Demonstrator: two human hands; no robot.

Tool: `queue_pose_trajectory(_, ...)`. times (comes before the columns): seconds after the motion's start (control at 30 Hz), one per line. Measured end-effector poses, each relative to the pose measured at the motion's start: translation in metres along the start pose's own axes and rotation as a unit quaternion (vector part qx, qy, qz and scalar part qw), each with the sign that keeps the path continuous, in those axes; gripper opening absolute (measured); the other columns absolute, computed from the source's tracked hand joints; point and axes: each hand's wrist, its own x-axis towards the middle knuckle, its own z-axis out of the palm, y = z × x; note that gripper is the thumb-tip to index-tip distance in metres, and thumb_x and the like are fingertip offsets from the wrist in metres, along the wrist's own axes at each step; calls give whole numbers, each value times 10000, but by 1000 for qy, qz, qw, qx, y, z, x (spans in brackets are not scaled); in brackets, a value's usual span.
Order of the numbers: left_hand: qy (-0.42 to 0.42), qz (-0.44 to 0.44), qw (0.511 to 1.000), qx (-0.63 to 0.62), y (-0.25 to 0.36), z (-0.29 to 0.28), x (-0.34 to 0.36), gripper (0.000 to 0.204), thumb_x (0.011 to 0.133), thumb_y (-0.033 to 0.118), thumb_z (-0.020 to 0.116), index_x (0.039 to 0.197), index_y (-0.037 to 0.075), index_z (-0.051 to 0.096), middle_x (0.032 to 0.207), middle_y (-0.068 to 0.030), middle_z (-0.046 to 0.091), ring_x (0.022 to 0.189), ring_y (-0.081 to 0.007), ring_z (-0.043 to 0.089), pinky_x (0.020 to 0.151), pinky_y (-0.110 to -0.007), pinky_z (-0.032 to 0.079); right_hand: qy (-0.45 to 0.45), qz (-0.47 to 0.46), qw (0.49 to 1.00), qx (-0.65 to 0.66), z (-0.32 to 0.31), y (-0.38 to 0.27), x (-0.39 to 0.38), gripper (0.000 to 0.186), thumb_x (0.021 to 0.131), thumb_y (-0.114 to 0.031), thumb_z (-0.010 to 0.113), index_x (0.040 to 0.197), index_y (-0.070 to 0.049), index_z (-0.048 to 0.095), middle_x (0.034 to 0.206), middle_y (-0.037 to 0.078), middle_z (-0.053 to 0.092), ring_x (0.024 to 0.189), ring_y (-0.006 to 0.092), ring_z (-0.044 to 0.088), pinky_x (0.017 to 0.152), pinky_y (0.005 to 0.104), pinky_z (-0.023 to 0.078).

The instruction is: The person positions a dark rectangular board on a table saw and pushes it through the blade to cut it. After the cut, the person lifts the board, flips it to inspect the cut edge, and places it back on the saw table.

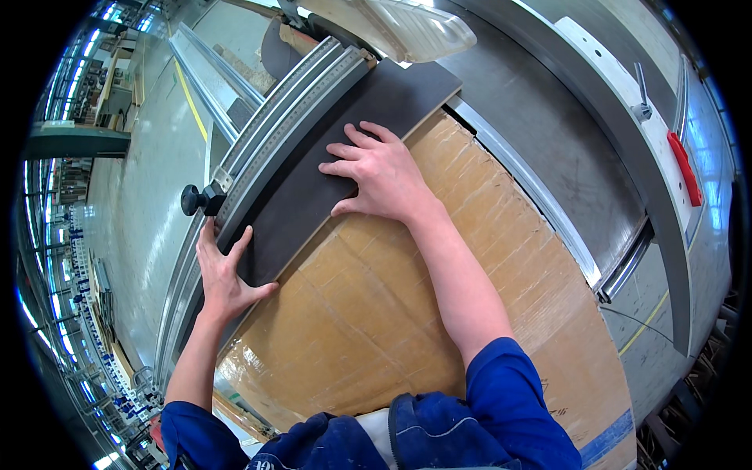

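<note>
A tan, plastic-covered surface lies nearest. Past it, the left hand, fingers spread, touches a dark panel's near end; the right hand splays loosely farther along. The panel lies alongside a ruled metal fence, below a clear guard.

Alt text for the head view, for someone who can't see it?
A person's left hand and right hand spread over a dark board lying along a metal fence with a black knob. A tan panel fills the foreground; a clear guard shows at the top.
</note>
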Motion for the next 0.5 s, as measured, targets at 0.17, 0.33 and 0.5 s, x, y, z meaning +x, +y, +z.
queue_pose_trajectory(0.17, 3, 0, 1000, -6, 1, -1, 1, 1112, 521, 515, 973, 1537, 218, 632, 1704, -378, 221, 1571, -537, 264, 1275, -634, 257, -1, -1, 1000, -4, -1, -1, 1, 666, 572, -445, 999, 1178, -219, 839, 1337, 14, 768, 1375, 297, 639, 1254, 493, 429)
queue_pose_trajectory(0.33, -4, -6, 1000, -15, 1, 1, 2, 1112, 524, 505, 970, 1542, 219, 628, 1715, -388, 198, 1586, -547, 230, 1283, -638, 243, -2, -1, 1000, -9, 1, 0, 1, 642, 588, -446, 994, 1168, -215, 844, 1331, 19, 768, 1382, 295, 632, 1259, 492, 420)
queue_pose_trajectory(0.5, -5, -8, 1000, -13, 1, 0, 2, 1110, 519, 484, 975, 1539, 216, 629, 1719, -383, 189, 1582, -547, 234, 1279, -634, 261, 0, -2, 1000, -10, 1, -1, 1, 623, 598, -449, 990, 1156, -213, 848, 1330, 20, 769, 1384, 291, 630, 1264, 488, 412)
